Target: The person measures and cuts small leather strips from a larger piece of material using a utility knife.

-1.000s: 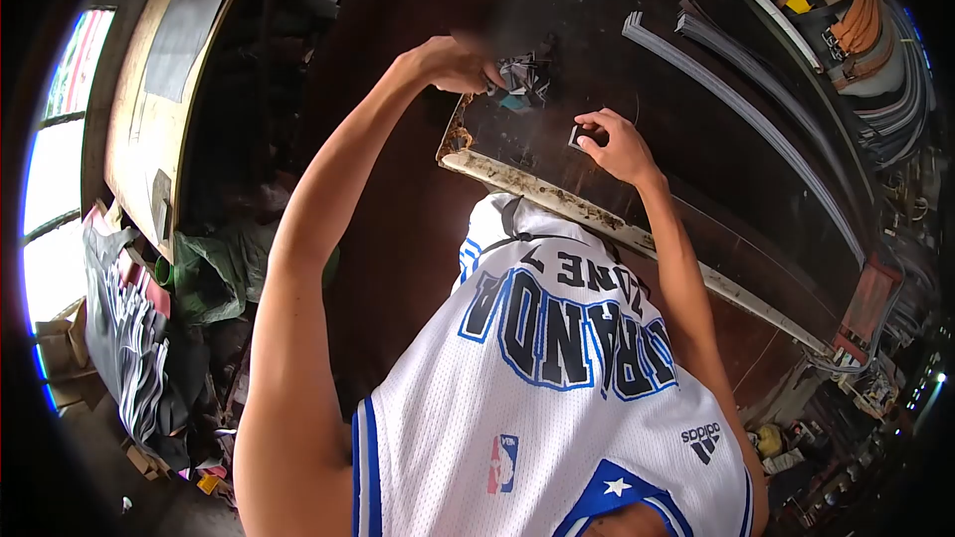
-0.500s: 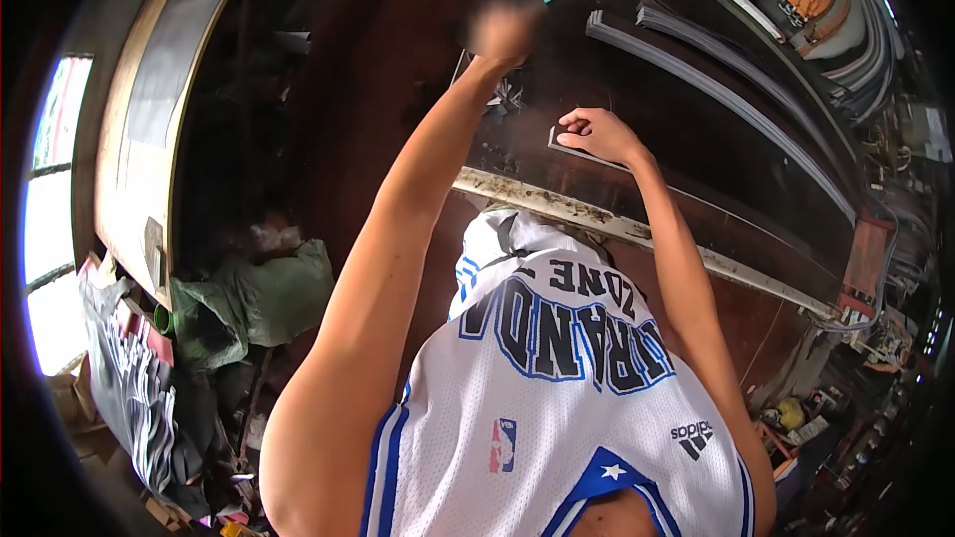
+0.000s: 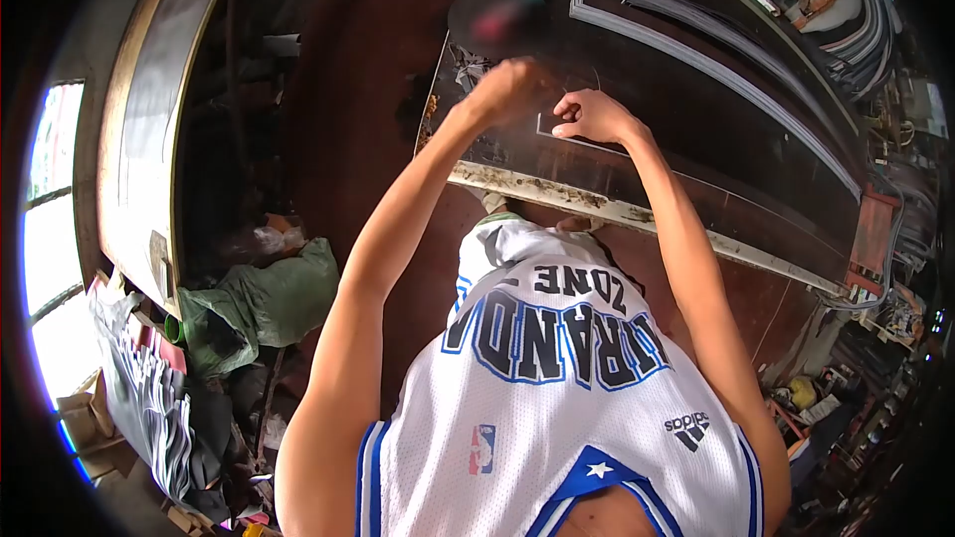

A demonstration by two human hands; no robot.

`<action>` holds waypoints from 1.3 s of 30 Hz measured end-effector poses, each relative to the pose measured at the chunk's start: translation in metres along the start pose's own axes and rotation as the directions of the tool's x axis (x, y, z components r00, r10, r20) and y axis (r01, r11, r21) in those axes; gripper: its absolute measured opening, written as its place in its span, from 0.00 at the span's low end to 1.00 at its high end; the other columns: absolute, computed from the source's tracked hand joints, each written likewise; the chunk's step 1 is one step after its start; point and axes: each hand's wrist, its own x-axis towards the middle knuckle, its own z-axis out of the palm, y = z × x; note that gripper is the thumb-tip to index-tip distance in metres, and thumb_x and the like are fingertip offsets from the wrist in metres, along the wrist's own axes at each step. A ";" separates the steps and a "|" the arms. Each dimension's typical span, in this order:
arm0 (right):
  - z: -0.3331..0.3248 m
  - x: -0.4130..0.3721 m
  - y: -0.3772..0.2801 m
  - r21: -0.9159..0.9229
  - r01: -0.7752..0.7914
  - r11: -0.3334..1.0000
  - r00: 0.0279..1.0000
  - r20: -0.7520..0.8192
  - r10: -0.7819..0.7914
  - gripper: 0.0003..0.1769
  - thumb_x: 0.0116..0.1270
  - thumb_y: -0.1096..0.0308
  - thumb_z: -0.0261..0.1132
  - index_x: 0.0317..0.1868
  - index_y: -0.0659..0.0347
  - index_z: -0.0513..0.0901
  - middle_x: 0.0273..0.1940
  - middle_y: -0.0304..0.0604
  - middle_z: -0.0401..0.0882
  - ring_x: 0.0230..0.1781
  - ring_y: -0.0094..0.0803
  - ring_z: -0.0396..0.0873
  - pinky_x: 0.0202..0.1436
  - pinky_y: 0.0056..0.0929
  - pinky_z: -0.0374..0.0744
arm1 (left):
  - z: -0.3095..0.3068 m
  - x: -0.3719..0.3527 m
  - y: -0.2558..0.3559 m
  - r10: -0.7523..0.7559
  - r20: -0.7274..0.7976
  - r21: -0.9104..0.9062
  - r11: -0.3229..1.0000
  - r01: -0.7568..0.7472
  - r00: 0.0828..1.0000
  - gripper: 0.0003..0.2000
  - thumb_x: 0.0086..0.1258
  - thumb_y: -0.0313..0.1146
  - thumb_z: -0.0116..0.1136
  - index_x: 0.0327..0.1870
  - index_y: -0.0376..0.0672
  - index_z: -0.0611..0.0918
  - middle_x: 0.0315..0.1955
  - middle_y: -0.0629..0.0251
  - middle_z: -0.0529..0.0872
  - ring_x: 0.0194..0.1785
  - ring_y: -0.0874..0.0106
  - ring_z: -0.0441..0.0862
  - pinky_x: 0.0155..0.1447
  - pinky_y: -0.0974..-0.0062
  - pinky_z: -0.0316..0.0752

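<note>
One broad dark table holds two long bundles of gray strips and, nearer the pale edge, a thin strip lying along its top. Both bare arms reach over it, elbows bent: the left hand is palm-down, too blurred to tell its grip, just beside the right hand, which is loosely curled, thumb and fingertips apart, at the thin strip's end.

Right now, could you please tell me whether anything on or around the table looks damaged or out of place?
Yes: the table's pale front edge looks worn, with dark stains and rough patches along it. Loose scraps also lie scattered near its left end, which looks untidy.
</note>
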 end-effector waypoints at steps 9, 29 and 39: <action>-0.007 0.004 -0.010 -0.004 -0.002 1.000 0.996 0.093 0.003 0.30 0.50 0.60 0.79 0.51 0.69 0.82 0.49 0.52 0.86 0.50 0.39 0.84 0.54 0.35 0.80 | 0.039 -0.008 -0.012 -0.148 0.278 -0.074 0.982 0.175 0.949 0.17 0.62 0.31 0.62 0.51 0.38 0.84 0.43 0.50 0.87 0.49 0.55 0.85 0.54 0.63 0.78; 0.036 -0.036 -0.005 -0.352 0.136 0.926 0.948 -0.225 -0.225 0.29 0.52 0.56 0.75 0.51 0.65 0.81 0.50 0.50 0.80 0.55 0.47 0.79 0.57 0.43 0.79 | 0.008 -0.006 0.019 -0.113 0.399 0.019 0.993 0.115 0.910 0.13 0.62 0.34 0.60 0.43 0.38 0.87 0.39 0.47 0.86 0.44 0.54 0.85 0.47 0.61 0.78; 0.057 -0.027 0.009 -0.495 0.198 0.846 0.845 -0.351 -0.403 0.18 0.49 0.64 0.71 0.39 0.64 0.80 0.41 0.48 0.77 0.45 0.42 0.79 0.49 0.39 0.80 | 0.037 -0.028 -0.001 0.093 0.208 0.139 0.983 -0.124 0.974 0.22 0.62 0.36 0.64 0.58 0.39 0.81 0.53 0.52 0.83 0.57 0.53 0.79 0.60 0.61 0.74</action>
